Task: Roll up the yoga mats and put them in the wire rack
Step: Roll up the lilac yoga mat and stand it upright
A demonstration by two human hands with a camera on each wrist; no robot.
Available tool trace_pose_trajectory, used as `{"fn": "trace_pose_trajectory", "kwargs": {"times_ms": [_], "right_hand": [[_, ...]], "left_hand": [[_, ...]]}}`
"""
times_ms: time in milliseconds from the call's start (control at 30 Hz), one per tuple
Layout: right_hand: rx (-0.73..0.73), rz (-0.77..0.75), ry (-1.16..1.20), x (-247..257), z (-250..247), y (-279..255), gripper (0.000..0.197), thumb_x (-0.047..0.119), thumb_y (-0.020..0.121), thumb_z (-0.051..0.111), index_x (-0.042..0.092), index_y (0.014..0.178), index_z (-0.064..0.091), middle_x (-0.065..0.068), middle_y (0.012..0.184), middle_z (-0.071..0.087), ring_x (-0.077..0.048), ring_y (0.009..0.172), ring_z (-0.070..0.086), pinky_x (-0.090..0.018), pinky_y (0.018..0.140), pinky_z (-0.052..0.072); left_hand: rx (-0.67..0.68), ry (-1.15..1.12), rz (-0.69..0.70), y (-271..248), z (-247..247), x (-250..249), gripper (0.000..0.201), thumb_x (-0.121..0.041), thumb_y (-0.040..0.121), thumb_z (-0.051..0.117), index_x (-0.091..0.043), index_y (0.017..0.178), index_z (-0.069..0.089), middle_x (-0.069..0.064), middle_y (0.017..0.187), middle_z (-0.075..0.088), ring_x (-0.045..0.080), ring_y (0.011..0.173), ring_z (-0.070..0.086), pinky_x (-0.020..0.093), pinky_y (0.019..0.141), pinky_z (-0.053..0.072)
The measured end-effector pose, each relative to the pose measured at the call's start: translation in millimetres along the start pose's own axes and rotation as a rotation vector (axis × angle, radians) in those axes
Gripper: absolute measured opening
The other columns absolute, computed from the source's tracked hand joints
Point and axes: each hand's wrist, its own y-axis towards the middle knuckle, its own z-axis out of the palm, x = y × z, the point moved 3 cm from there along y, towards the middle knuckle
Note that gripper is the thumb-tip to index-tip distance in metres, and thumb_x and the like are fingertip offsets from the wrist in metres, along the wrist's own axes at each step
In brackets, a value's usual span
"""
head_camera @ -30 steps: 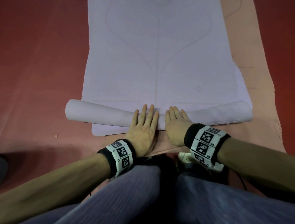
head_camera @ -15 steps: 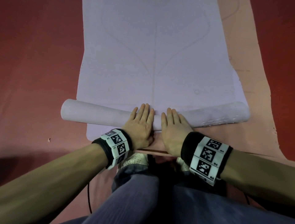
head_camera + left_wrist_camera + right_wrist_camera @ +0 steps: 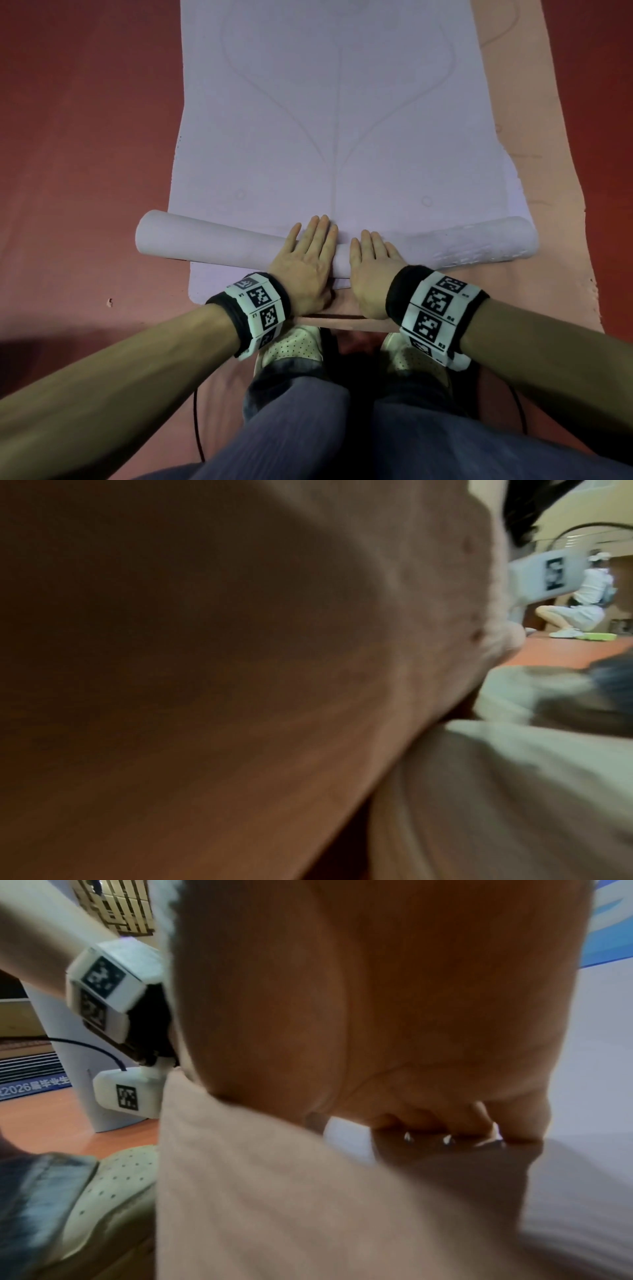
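A lavender yoga mat (image 3: 329,113) lies flat on the floor, and its near end is wound into a roll (image 3: 212,241) that runs across the head view. My left hand (image 3: 310,253) and right hand (image 3: 371,260) lie side by side on the middle of the roll, fingers straight, palms pressing down. A peach yoga mat (image 3: 561,164) lies underneath and sticks out on the right and near side. The left wrist view is filled by my blurred palm (image 3: 205,669). In the right wrist view my fingers (image 3: 445,1118) press on the mat. No wire rack is in view.
Red floor (image 3: 85,137) flanks the mats on both sides. My white shoes (image 3: 291,346) and grey trouser legs stand just behind the roll on the peach mat. A black cable (image 3: 197,425) trails by my left leg. Another person (image 3: 346,601) crouches far off.
Both hands and the roll have moved a little forward along the lavender mat, and the camera has lifted, so that my shoes now show behind the wrists.
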Motion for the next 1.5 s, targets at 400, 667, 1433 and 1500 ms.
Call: {"fn": "trace_pose_trajectory", "kwargs": {"times_ms": [400, 667, 1433, 1500], "right_hand": [[-0.026, 0.015, -0.017, 1, 2, -4, 0.090, 0.023, 0.096, 0.049, -0.003, 0.152, -0.017, -0.023, 0.160, -0.019, -0.035, 0.150, -0.014, -0.044, 0.123, 0.000], [-0.038, -0.030, -0.021, -3, -3, 3, 0.079, 0.033, 0.100, 0.032, -0.004, 0.152, -0.014, -0.026, 0.160, -0.016, -0.036, 0.151, -0.010, -0.046, 0.123, 0.002], [-0.260, -0.114, 0.058, -23, -16, 26, 0.105, 0.040, 0.089, 0.056, 0.001, 0.151, -0.019, -0.021, 0.160, -0.024, -0.030, 0.150, -0.018, -0.044, 0.123, -0.004], [-0.247, -0.132, 0.087, -25, -17, 30, 0.106, 0.037, 0.086, 0.057, 0.001, 0.152, -0.018, -0.020, 0.160, -0.023, -0.029, 0.150, -0.018, -0.044, 0.123, -0.006]], "left_hand": [[-0.113, -0.067, 0.041, -30, 7, -14, 0.076, -0.036, 0.085, 0.032, 0.010, 0.144, 0.042, 0.031, 0.151, 0.038, 0.045, 0.140, 0.039, 0.059, 0.112, 0.035], [-0.105, -0.102, 0.036, -25, 6, -12, 0.079, -0.036, 0.081, 0.047, 0.010, 0.144, 0.041, 0.031, 0.152, 0.036, 0.044, 0.143, 0.035, 0.060, 0.113, 0.033], [0.212, -0.238, -0.067, 32, -23, 19, 0.112, -0.061, 0.059, 0.000, -0.009, 0.158, -0.010, 0.011, 0.165, -0.019, 0.018, 0.152, -0.020, 0.039, 0.123, -0.012], [0.194, -0.223, -0.064, 34, -24, 20, 0.112, -0.060, 0.060, 0.001, -0.008, 0.158, -0.010, 0.012, 0.165, -0.018, 0.019, 0.152, -0.019, 0.039, 0.123, -0.012]]}}
